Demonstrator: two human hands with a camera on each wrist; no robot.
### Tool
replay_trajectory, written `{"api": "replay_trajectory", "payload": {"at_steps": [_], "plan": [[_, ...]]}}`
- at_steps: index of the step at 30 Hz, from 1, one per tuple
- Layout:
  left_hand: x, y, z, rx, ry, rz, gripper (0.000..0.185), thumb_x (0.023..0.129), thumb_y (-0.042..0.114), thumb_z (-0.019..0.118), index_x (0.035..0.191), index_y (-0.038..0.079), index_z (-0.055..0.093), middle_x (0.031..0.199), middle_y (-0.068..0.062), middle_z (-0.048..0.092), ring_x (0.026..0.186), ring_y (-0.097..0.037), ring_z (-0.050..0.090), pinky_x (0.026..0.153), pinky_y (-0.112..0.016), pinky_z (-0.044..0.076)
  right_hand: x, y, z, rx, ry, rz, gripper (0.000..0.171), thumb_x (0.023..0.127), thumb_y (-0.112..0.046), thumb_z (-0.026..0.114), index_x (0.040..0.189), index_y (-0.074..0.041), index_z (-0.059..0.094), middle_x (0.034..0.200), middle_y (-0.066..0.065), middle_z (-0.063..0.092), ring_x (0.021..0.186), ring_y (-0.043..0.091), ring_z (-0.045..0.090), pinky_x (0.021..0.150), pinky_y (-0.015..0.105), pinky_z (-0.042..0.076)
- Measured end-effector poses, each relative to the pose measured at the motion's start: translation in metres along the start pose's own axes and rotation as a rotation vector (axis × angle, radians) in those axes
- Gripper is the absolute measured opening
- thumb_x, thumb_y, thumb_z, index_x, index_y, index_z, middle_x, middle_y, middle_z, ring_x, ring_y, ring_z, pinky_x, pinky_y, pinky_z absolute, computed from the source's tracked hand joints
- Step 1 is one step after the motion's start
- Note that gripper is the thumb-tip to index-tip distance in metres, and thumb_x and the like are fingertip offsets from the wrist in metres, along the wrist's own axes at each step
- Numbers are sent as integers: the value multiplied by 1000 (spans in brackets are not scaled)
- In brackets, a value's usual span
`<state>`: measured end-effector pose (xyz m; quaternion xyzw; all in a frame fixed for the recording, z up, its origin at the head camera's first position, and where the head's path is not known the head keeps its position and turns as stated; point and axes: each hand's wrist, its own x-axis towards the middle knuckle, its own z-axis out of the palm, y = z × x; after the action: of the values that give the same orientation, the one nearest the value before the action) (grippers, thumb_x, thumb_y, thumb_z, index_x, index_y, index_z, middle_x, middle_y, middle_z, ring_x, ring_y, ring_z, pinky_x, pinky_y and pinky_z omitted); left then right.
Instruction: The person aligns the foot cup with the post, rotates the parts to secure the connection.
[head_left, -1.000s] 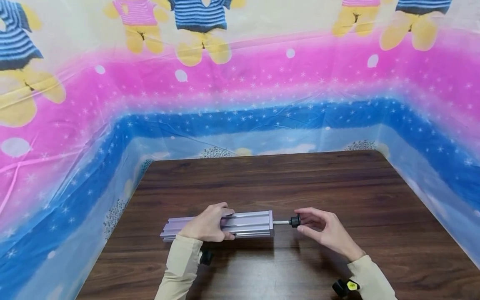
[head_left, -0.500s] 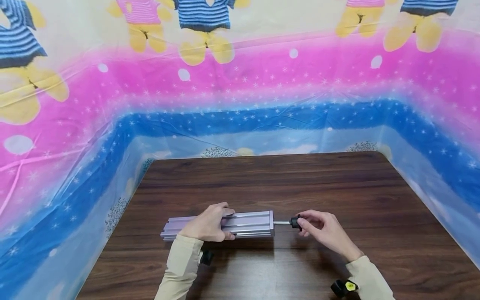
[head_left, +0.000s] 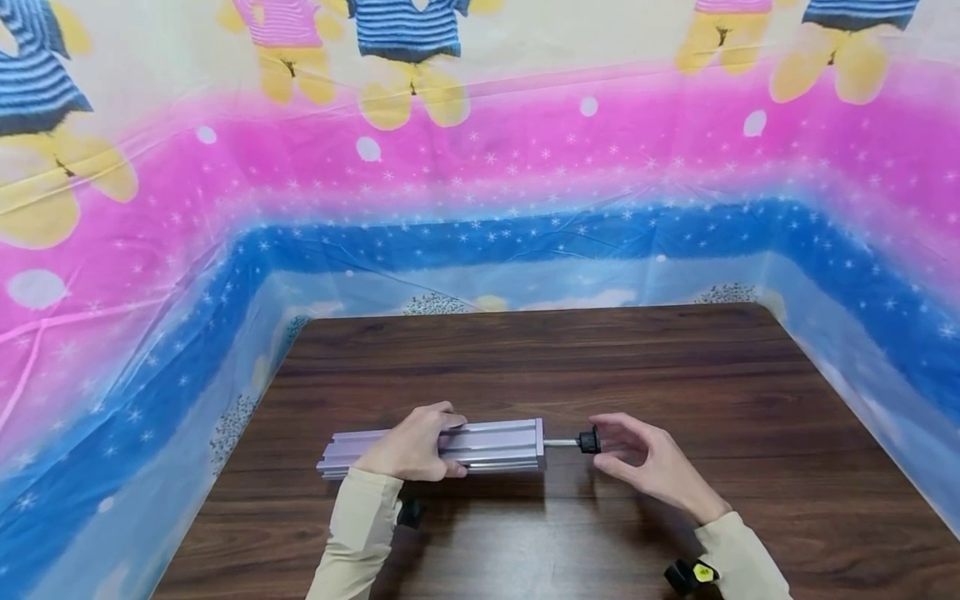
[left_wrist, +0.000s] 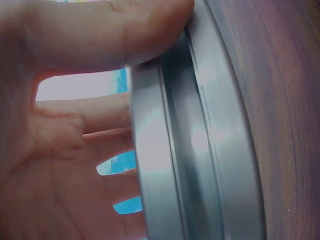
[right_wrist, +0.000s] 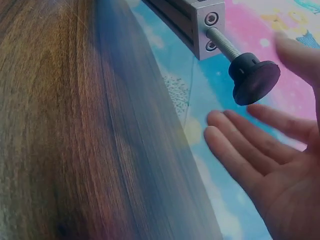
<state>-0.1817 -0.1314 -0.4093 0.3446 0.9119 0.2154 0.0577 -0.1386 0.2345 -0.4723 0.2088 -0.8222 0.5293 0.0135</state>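
Note:
My left hand [head_left: 408,446] grips a silvery aluminium profile [head_left: 501,446] across its middle. In the left wrist view the thumb [left_wrist: 150,30] lies over its grooved side and the other fingers go behind it. A threaded rod [right_wrist: 224,44] sticks out of the end plate [right_wrist: 202,42], between two hex-socket screws. On its tip sits a black levelling foot [right_wrist: 256,82] with a round base. Close to the foot, my right hand [head_left: 660,462] has its thumb and fingers spread. The right wrist view shows those fingers [right_wrist: 240,155] loosely extended, with a gap to the foot.
Both hands work over a dark wood-grain table [head_left: 525,367]. A printed curtain [head_left: 480,183] in pink and blue rises behind its far edge and along both sides. Black straps with small devices [head_left: 686,575] sit at the wrists.
Half a second ago my right thumb and fingers closed on the foot; now they are spread apart from it. The profile has shifted very slightly left, still in my left hand.

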Motion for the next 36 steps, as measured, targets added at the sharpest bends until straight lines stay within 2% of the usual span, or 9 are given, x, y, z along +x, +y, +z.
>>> {"api": "replay_trajectory", "payload": {"at_steps": [3, 9, 16, 21, 27, 33, 36], "plan": [[-1, -1, -1, -4, 10, 2, 52, 75, 24, 88, 117, 0, 70, 96, -3, 56, 76, -13, 49, 70, -27, 44, -2, 1, 0, 26, 4, -64, 54, 90, -14, 77, 141, -17, 57, 132, 14, 65, 106, 11, 70, 86, 35, 59], [-2, 0, 0, -14, -15, -28, 58, 76, 24, 88, 124, -1, 68, 100, -5, 58, 80, -14, 51, 73, -30, 46, -2, 3, 1, 4, 35, -114, 46, 90, -11, 77, 133, -14, 63, 117, 8, 72, 98, 11, 72, 84, 30, 58], [0, 0, 1, -11, -29, -32, 59, 77, 25, 87, 126, -1, 67, 109, -10, 60, 82, -15, 53, 78, -35, 49, -2, 3, 0, -59, 48, -42, 35, 95, -14, 71, 129, -5, 66, 111, 9, 74, 94, 6, 70, 82, 26, 57], [0, 0, 3, 19, -25, -12, 56, 77, 27, 87, 123, 1, 69, 104, -7, 59, 81, -15, 51, 75, -33, 47, -2, 2, 0, -20, 23, -3, 27, 98, -15, 67, 121, -1, 69, 99, 15, 77, 85, 15, 74, 74, 29, 59], [1, -1, 4, 33, -17, 12, 51, 77, 28, 88, 118, 3, 70, 94, -2, 55, 78, -14, 48, 71, -29, 44, 0, -1, 0, -19, 15, 33, 26, 101, -19, 63, 116, 1, 70, 86, 4, 77, 76, 20, 74, 72, 35, 60], [0, -1, 3, 28, -20, -3, 57, 77, 28, 87, 123, 1, 69, 101, -4, 59, 82, -15, 51, 75, -32, 47, 1, 0, 0, -55, -10, 83, 32, 104, -25, 59, 121, 1, 67, 87, 2, 76, 79, 23, 73, 74, 36, 59], [-1, -2, 2, 23, -10, -1, 56, 77, 28, 87, 123, 1, 69, 101, -4, 59, 82, -14, 51, 75, -31, 46, 0, 1, 1, -58, -3, 75, 36, 103, -26, 60, 131, -3, 63, 101, 8, 75, 86, 21, 74, 78, 34, 59]]}}
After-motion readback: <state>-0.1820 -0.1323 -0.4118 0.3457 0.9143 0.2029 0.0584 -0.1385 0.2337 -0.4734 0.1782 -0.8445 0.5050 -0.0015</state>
